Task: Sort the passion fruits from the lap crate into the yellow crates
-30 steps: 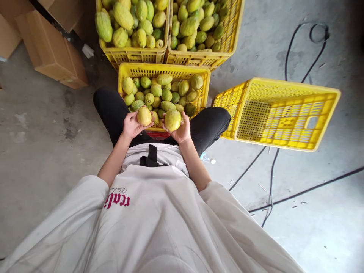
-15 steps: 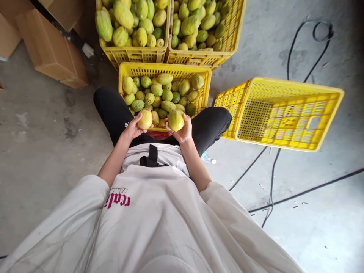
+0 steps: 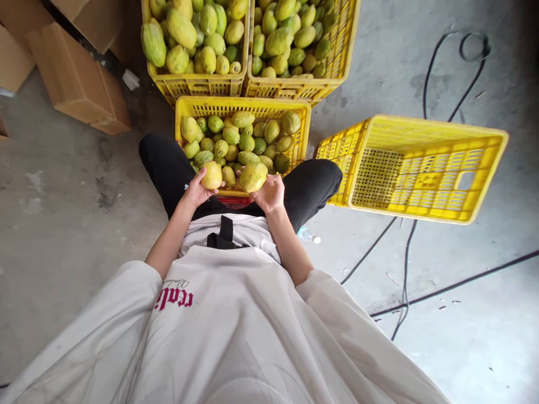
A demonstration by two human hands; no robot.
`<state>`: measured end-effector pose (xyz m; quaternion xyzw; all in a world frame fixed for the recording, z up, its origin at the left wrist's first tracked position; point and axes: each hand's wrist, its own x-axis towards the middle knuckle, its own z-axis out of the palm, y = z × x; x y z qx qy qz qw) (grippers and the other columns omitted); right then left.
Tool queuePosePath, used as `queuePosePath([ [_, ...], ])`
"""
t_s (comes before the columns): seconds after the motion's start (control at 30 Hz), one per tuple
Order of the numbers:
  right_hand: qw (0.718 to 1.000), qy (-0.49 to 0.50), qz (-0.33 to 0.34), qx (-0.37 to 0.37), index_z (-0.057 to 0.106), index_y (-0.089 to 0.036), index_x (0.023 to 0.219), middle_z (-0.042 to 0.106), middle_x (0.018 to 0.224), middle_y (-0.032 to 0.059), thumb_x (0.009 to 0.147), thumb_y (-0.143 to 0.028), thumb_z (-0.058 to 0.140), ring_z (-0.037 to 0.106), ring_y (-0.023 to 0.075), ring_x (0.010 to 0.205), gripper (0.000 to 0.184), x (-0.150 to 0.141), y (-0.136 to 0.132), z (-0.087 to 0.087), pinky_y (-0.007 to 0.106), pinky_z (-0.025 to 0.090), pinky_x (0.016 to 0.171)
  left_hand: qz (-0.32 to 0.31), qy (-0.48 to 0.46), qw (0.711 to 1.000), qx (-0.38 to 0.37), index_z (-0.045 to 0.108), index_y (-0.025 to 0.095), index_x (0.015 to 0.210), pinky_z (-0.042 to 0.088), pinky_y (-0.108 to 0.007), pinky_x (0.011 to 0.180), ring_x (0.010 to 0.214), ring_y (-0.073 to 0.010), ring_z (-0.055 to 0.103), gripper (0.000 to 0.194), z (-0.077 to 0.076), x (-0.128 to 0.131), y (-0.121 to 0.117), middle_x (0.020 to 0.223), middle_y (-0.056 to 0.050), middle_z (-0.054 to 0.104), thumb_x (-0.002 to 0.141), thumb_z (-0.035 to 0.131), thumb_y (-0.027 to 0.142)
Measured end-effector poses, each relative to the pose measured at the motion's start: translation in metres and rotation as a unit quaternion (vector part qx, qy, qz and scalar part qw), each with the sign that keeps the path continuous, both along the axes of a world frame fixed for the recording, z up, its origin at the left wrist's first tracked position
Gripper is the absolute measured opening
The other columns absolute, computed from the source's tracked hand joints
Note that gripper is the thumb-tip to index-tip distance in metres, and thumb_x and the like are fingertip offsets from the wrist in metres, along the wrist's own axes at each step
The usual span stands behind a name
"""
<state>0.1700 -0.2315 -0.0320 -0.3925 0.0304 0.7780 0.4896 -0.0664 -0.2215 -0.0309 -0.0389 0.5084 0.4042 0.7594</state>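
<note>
My left hand is closed around a round yellow lemon. A larger yellow-green lemon, turned with its long side across, rests in my right hand, its fingers curled about the fruit. Both hands are held over the near edge of a yellow plastic crate between my knees. Inside that crate lie several green and yellow lemons. The fingers under both held fruits are partly hidden.
Two more yellow crates full of lemons stand behind. At the right, a yellow crate lies tipped on its side. Cardboard boxes are at the upper left. Black cables and a clear bottle lie on the floor.
The lemon in my right hand has turned from end-on to lengthwise and shifted slightly left. The left-hand lemon has moved a little left. Both are still held.
</note>
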Motion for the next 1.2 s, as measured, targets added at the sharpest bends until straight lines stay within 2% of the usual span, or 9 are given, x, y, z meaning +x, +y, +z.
queuePosePath([
  [0.13,0.999,-0.009,0.014,-0.03,0.076,-0.029,0.123,0.09,0.105,0.0061,0.097,-0.057,0.08,0.089,0.0365,0.124,0.038,0.004,-0.002,-0.011,0.058,0.078,0.108,0.008,0.032,0.999,-0.003,0.069,0.026,0.159,0.064,-0.022,0.055,0.095,-0.0268,0.093,0.057,0.003,0.003,0.001,0.107,-0.008,0.089,0.113,0.071,0.06],
  [0.27,0.997,-0.005,0.026,-0.068,0.076,-0.027,0.116,0.089,0.099,0.0064,0.102,-0.054,0.08,0.089,0.0326,0.108,0.031,0.005,-0.004,-0.022,0.051,0.081,0.097,0.018,0.025,0.999,-0.015,0.067,0.021,0.161,0.065,-0.023,0.058,0.107,-0.0308,0.094,0.054,0.007,0.005,0.002,0.115,-0.013,0.092,0.114,0.059,0.048],
  [0.5,0.998,0.001,0.048,-0.046,0.075,-0.027,0.111,0.092,0.111,0.0107,0.101,-0.057,0.082,0.09,0.0334,0.112,0.032,-0.001,-0.001,-0.019,0.047,0.081,0.095,0.028,-0.001,0.999,-0.03,0.069,0.017,0.161,0.078,-0.037,0.078,0.121,-0.0376,0.094,0.056,0.012,0.005,0.002,0.124,-0.018,0.093,0.119,0.043,0.044],
  [0.67,0.999,0.031,0.012,-0.033,0.078,-0.027,0.119,0.091,0.112,0.0115,0.096,-0.059,0.071,0.087,0.0407,0.131,0.04,0.003,0.001,-0.005,0.064,0.079,0.106,0.016,-0.015,0.999,-0.025,0.067,0.019,0.167,0.078,-0.049,0.106,0.125,-0.0375,0.093,0.057,0.009,0.003,-0.001,0.125,-0.017,0.093,0.121,0.059,0.052],
  [0.77,0.999,0.049,0.003,-0.012,0.079,-0.029,0.133,0.091,0.118,0.0103,0.091,-0.051,0.072,0.086,0.0426,0.138,0.048,0.004,0.0,0.002,0.071,0.076,0.11,0.013,-0.022,1.0,-0.008,0.068,0.022,0.168,0.077,-0.05,0.111,0.12,-0.0348,0.094,0.058,0.004,0.002,-0.003,0.123,-0.014,0.094,0.118,0.07,0.052],
  [0.87,0.999,0.051,-0.004,-0.002,0.077,-0.03,0.138,0.091,0.12,0.009,0.093,-0.046,0.077,0.087,0.0408,0.135,0.048,0.004,-0.001,0.001,0.067,0.079,0.104,0.008,-0.012,1.0,-0.001,0.071,0.02,0.163,0.078,-0.043,0.104,0.103,-0.0291,0.096,0.052,0.0,0.002,-0.005,0.111,-0.01,0.093,0.117,0.072,0.044],
  [0.97,0.999,0.039,-0.012,-0.027,0.075,-0.03,0.132,0.091,0.114,0.0062,0.103,-0.053,0.077,0.09,0.0333,0.116,0.037,0.005,-0.001,-0.008,0.051,0.083,0.088,-0.001,0.006,1.0,-0.004,0.075,0.016,0.155,0.077,-0.038,0.098,0.095,-0.0266,0.095,0.044,-0.001,0.004,-0.006,0.104,-0.009,0.092,0.115,0.071,0.034],
  [1.1,0.998,0.025,0.016,-0.06,0.072,-0.028,0.123,0.088,0.096,0.0043,0.104,-0.068,0.079,0.087,0.0283,0.089,0.045,0.009,-0.002,-0.019,0.047,0.083,0.08,-0.021,-0.009,1.0,-0.006,0.074,0.017,0.155,0.077,-0.04,0.1,0.114,-0.0328,0.095,0.049,0.0,0.005,-0.004,0.122,-0.016,0.094,0.111,0.073,0.039],
  [1.2,0.998,0.04,0.039,-0.04,0.071,-0.03,0.127,0.09,0.104,0.0046,0.098,-0.056,0.084,0.09,0.0319,0.098,0.041,0.007,-0.003,-0.02,0.054,0.083,0.09,-0.024,-0.038,0.999,-0.007,0.072,0.018,0.158,0.078,-0.049,0.102,0.128,-0.0393,0.092,0.056,0.004,0.003,-0.002,0.132,-0.019,0.093,0.11,0.066,0.047],
])
